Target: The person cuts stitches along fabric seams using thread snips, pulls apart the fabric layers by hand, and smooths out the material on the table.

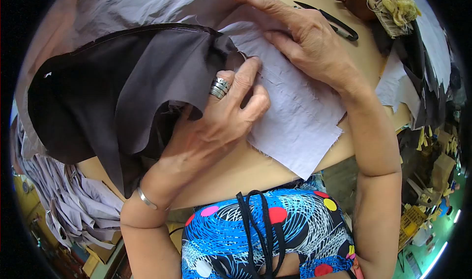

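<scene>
My left hand (221, 107), with stacked rings on a finger, has its fingers curled and pinched on the edge of a dark cloth piece (137, 77). The dark cloth lies in folds, with a stitched seam along its upper edge. Under it and to the right spreads a pale lilac cloth (295, 111) with frayed edges. My right hand (309, 43) is over the upper part of the pale cloth, its index finger and thumb stretched out and apart, with nothing visible between them. The tips of my left fingers are partly hidden by cloth.
Black thread snips (339, 28) lie on the table (206, 185) beyond my right hand. A bundle with yellow scraps (393, 8) sits at the upper right. Stacked cloth pieces (73, 195) hang at the left edge, and more cloth (398, 82) lies at the right.
</scene>
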`<state>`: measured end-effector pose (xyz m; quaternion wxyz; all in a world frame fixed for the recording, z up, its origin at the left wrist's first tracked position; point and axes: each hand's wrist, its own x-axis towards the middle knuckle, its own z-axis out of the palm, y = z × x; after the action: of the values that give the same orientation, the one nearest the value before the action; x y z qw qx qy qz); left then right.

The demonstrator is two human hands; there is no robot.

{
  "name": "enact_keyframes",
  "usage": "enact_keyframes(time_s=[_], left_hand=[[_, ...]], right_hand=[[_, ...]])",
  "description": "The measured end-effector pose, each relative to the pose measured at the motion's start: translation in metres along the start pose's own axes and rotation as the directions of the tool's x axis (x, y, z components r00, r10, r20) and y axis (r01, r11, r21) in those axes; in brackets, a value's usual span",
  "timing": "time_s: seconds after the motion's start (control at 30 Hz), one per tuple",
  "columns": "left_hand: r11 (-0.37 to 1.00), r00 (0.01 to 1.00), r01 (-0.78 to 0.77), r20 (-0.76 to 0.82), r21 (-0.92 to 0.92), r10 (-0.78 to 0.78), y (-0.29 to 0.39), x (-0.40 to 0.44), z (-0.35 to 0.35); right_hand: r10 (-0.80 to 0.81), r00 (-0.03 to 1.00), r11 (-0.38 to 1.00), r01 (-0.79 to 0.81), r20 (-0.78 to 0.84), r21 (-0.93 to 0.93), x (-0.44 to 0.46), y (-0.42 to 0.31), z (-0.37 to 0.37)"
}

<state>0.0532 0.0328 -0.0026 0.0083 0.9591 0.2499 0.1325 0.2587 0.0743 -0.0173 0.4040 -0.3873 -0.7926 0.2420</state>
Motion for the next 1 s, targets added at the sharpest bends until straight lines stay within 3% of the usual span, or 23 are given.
enact_keyframes(time_s=[0.13,0.3,0.37,0.4,0.5,0.6,0.7,0.8,1.0], left_hand=[[1.0,0.999,0.022,-0.042,0.016,-0.021,0.004,0.0,0.003],[0.992,0.993,-0.099,-0.05,0.08,0.103,0.004,-0.004,0.008],[0.986,0.983,-0.111,-0.13,0.122,0.127,0.008,-0.004,0.014],[0.987,0.99,-0.142,-0.009,0.079,0.144,0.008,-0.005,0.006],[0.996,0.996,-0.091,-0.009,-0.003,0.091,0.019,-0.011,0.006],[0.991,0.992,-0.127,-0.024,-0.042,0.126,0.012,-0.008,0.007],[0.991,0.986,-0.12,-0.126,-0.052,0.112,0.011,-0.005,0.011],[0.988,0.991,-0.131,-0.054,-0.084,0.126,0.01,-0.006,0.003],[0.985,0.996,-0.076,0.042,-0.156,0.083,0.011,-0.006,-0.001]], right_hand=[[-0.037,0.999,0.998,0.037,-0.002,-0.046,0.001,0.0,-0.002],[-0.008,0.998,0.999,0.012,0.066,-0.052,0.0,0.001,-0.004],[0.155,0.984,0.983,-0.144,0.092,-0.111,-0.005,-0.014,-0.007],[0.235,0.967,0.965,-0.22,0.101,-0.142,-0.006,-0.02,-0.008],[0.093,0.993,0.985,-0.082,0.071,-0.15,-0.012,-0.013,-0.009],[0.129,0.986,0.985,-0.116,0.103,-0.128,-0.01,-0.014,-0.011],[0.309,0.94,0.943,-0.282,0.147,-0.177,-0.008,-0.025,-0.015],[0.184,0.979,0.976,-0.171,0.09,-0.138,-0.01,-0.018,-0.011],[0.21,0.972,0.971,-0.194,0.104,-0.14,-0.011,-0.018,-0.012]])
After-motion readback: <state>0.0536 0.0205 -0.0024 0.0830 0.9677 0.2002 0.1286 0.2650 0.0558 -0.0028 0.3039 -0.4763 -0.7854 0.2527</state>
